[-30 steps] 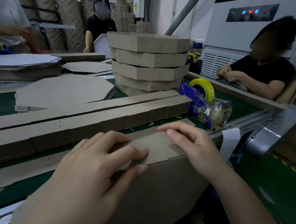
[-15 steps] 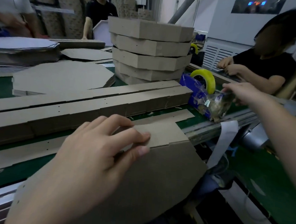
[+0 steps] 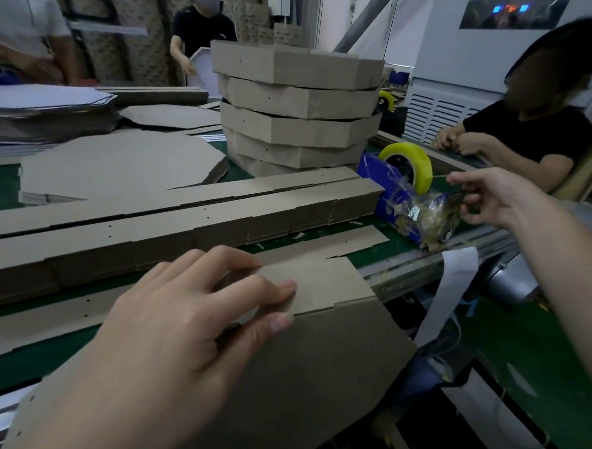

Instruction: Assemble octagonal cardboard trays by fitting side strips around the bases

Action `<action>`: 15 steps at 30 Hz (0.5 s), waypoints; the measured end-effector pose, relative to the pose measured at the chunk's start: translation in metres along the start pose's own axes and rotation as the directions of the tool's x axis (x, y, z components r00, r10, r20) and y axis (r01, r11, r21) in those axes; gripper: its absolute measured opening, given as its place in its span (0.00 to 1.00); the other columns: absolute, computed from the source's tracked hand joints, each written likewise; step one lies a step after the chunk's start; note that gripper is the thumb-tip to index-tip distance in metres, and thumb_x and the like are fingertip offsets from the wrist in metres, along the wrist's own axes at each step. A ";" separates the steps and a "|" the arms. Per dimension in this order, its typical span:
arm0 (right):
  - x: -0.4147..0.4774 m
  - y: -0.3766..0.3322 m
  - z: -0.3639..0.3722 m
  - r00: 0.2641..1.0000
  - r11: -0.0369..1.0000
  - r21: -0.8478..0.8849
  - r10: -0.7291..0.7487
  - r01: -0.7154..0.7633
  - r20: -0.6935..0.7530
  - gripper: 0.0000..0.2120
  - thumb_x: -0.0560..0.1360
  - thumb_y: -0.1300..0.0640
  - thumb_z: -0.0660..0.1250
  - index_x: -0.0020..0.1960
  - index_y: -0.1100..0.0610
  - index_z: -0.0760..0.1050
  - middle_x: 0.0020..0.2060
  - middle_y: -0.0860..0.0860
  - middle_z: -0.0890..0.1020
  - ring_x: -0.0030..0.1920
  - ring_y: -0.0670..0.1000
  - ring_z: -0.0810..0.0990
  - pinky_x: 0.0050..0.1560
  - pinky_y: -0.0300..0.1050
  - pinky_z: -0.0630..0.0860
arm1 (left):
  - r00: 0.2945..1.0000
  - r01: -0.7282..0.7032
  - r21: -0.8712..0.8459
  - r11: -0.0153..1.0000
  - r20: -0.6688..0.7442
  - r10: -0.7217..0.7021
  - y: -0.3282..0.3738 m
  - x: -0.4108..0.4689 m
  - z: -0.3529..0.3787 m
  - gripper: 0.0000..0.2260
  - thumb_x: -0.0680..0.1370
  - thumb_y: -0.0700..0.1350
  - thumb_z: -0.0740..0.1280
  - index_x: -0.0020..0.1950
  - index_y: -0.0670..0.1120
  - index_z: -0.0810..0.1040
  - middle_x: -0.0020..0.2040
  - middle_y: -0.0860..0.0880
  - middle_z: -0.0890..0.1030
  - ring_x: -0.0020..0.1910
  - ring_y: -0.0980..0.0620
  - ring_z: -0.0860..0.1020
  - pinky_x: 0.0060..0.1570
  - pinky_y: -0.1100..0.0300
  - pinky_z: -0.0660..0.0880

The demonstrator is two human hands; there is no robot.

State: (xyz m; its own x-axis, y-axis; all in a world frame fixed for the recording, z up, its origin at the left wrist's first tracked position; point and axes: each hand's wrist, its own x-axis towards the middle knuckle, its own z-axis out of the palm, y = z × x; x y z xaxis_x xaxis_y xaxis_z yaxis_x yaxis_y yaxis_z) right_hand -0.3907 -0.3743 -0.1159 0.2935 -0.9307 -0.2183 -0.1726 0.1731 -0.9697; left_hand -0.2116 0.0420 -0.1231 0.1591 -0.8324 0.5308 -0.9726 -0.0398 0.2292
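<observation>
While L hand [image 3: 179, 321] pins side strip [image 3: 322, 284] onto base [image 3: 314, 379], R hand [image 3: 484, 196] pinches tape end.

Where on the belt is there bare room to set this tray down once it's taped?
Little room. One green patch lies left of the base stack; a thin strip shows between the strip bundles and the loose strip. The right end is crowded by the tape dispenser and finished trays.
</observation>
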 end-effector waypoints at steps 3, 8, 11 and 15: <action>-0.002 0.009 -0.002 0.998 0.993 0.100 -0.062 0.061 0.006 0.06 0.74 0.58 0.66 0.38 0.55 0.77 0.23 0.43 0.65 0.24 0.43 0.62 0.39 0.40 0.66 | 1.000 0.015 0.001 1.000 0.003 -0.015 0.000 0.001 0.001 0.15 0.77 0.60 0.57 0.52 0.59 0.82 0.51 0.56 0.78 0.46 0.51 0.78 0.36 0.50 0.76; -0.005 0.039 -0.007 0.976 0.871 0.445 -0.218 0.208 -0.029 0.11 0.74 0.65 0.59 0.33 0.58 0.67 0.21 0.45 0.68 0.22 0.43 0.63 0.42 0.40 0.69 | 1.000 0.017 0.017 1.000 0.001 -0.017 -0.001 0.002 0.002 0.15 0.77 0.61 0.56 0.53 0.60 0.81 0.52 0.57 0.78 0.47 0.51 0.78 0.36 0.51 0.76; -0.006 0.054 -0.005 0.968 0.782 0.577 -0.240 0.234 -0.068 0.18 0.73 0.67 0.57 0.26 0.55 0.66 0.21 0.48 0.67 0.24 0.45 0.64 0.44 0.41 0.71 | 1.000 0.014 0.011 1.000 0.003 -0.014 0.000 0.003 0.002 0.15 0.77 0.61 0.57 0.53 0.60 0.81 0.52 0.57 0.78 0.47 0.51 0.78 0.36 0.51 0.76; -0.004 0.064 -0.011 0.946 0.873 0.366 -0.304 0.322 -0.109 0.17 0.72 0.67 0.62 0.25 0.57 0.70 0.22 0.48 0.69 0.26 0.46 0.69 0.44 0.43 0.74 | 1.000 0.007 0.026 1.000 0.005 -0.007 0.000 0.002 0.002 0.15 0.77 0.61 0.56 0.53 0.60 0.81 0.52 0.57 0.78 0.47 0.52 0.78 0.37 0.50 0.76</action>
State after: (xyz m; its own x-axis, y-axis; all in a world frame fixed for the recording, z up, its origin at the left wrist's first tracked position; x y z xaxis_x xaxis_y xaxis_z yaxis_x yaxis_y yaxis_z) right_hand -0.4129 -0.3632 -0.1758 0.2274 -0.9687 0.0999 0.2882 -0.0311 -0.9571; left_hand -0.2112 0.0390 -0.1233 0.1650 -0.8351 0.5248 -0.9755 -0.0599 0.2115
